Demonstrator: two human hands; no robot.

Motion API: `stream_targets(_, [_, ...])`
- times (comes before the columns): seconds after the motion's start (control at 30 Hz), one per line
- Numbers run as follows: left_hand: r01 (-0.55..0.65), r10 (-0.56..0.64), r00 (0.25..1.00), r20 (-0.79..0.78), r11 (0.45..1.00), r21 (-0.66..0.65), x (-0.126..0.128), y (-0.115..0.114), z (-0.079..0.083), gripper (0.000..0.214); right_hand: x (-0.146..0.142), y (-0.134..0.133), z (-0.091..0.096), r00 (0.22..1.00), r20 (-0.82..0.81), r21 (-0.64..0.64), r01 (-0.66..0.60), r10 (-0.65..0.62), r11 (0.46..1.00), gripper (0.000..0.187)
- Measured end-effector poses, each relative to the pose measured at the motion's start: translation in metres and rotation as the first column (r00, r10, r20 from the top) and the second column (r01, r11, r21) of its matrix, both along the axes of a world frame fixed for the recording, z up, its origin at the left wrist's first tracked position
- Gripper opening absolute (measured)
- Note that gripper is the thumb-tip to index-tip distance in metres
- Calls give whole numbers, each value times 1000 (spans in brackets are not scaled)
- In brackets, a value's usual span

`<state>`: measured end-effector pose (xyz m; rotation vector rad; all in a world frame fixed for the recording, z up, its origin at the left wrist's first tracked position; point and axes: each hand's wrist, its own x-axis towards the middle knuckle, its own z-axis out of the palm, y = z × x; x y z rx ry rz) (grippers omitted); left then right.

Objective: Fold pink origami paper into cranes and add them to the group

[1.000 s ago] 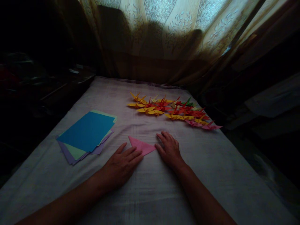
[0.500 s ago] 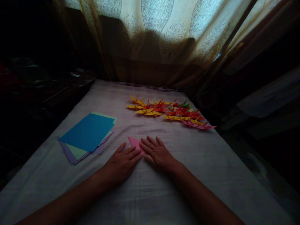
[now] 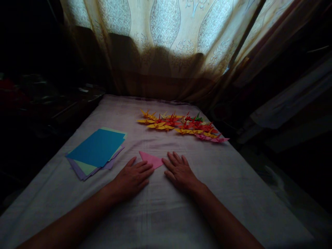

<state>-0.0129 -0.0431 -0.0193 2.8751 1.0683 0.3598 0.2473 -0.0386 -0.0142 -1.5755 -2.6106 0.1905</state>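
Note:
A folded pink paper (image 3: 153, 160) lies flat on the cloth-covered table, its visible outline roughly triangular. My left hand (image 3: 135, 176) rests flat with its fingers stretched out, the fingertips on the paper's lower left edge. Over at the paper's right corner, my right hand (image 3: 179, 172) lies palm down with fingers spread. One of its fingertips is at that corner; whether it presses on it I cannot tell. Neither hand grips anything.
To the left lies a stack of blue, pale green and purple paper sheets (image 3: 97, 147). Several rows of folded paper cranes (image 3: 178, 125), yellow, red, green, white and pink, stand at the back right. A patterned curtain (image 3: 166, 41) hangs behind the table (image 3: 155, 221).
My right hand has slid right, off most of the pink paper, uncovering its right part. My left hand has shifted slightly left. The camera view has tilted a little.

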Motion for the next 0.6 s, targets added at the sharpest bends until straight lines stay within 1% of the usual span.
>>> stream_targets(0.07, [2, -2, 1000, -6, 1000, -17, -1, 1, 1, 40, 4, 4, 2, 997, -11, 5, 76, -76, 997, 50])
stream_targets(0.13, [-5, 6, 1000, 19, 999, -43, 0, 3, 3, 39, 2, 7, 3, 992, -67, 24, 105, -103, 994, 46])
stream_targets(0.27, [-39, 53, 984, 171, 995, -87, 8, 9, 6, 27, -14, 13, -1, 953, -254, 59, 187, -167, 981, 31])
stream_targets(0.33, [-52, 71, 965, 254, 996, -79, 14, 12, 8, 22, -23, 16, -4, 922, -333, 81, 238, -199, 968, 26])
stream_targets(0.4, [-81, 91, 951, 296, 996, -45, 19, 13, 10, 19, -27, 19, -6, 891, -399, 96, 275, -216, 957, 20])
stream_targets(0.5, [-184, 172, 947, 271, 983, 19, 23, 10, 13, 16, -28, 19, -5, 832, -505, 56, 298, -231, 953, 9])
stream_targets(0.53, [-240, 223, 942, 250, 970, 38, 23, 8, 12, 15, -28, 19, -4, 805, -543, 20, 296, -239, 955, 6])
stream_targets(0.6, [-365, 342, 913, 222, 928, 75, 22, 5, 10, 14, -29, 16, -3, 751, -611, -55, 274, -250, 960, 3])
